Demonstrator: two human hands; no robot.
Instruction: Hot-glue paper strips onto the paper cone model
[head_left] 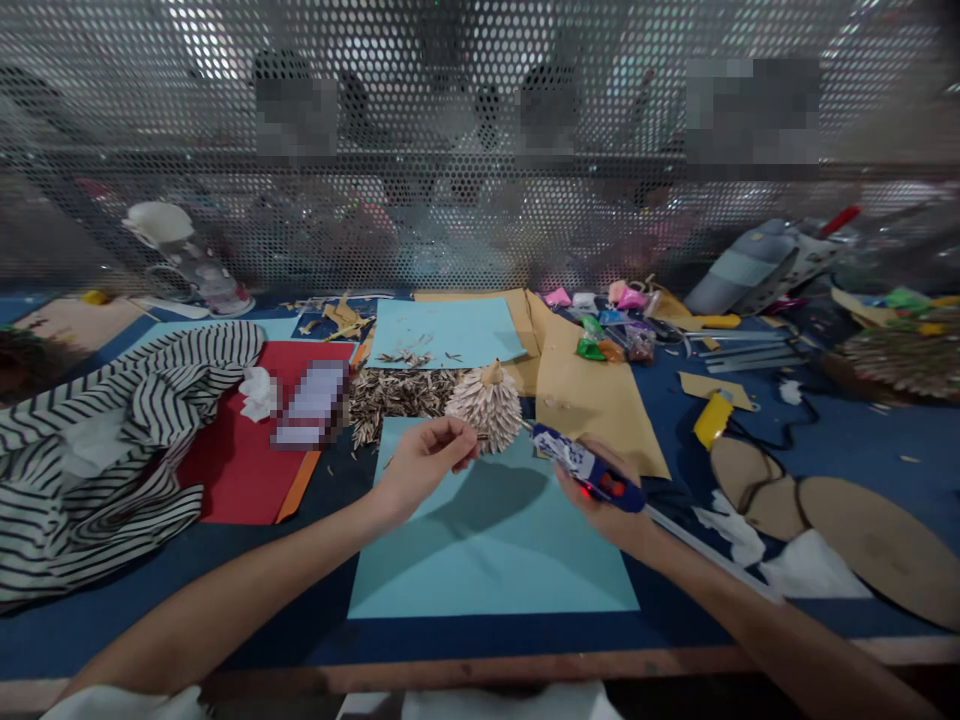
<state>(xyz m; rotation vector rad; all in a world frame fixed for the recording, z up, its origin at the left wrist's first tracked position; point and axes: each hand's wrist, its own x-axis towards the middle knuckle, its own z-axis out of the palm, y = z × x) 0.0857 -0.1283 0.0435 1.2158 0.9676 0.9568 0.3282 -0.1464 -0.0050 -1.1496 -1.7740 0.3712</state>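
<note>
My left hand is pinched shut on a small seed, held just left of a cone-shaped model covered in seeds. The model stands on a light blue paper sheet at the middle of the table. My right hand grips a blue and white glue gun, whose nozzle points left toward the model's lower right side. A cable runs from the gun toward the right. A heap of loose seeds lies behind the model to its left.
A striped cloth and red paper lie at the left. Tan paper, another blue sheet, cardboard discs, a yellow object and small packets sit behind and right. A perforated metal screen closes the back.
</note>
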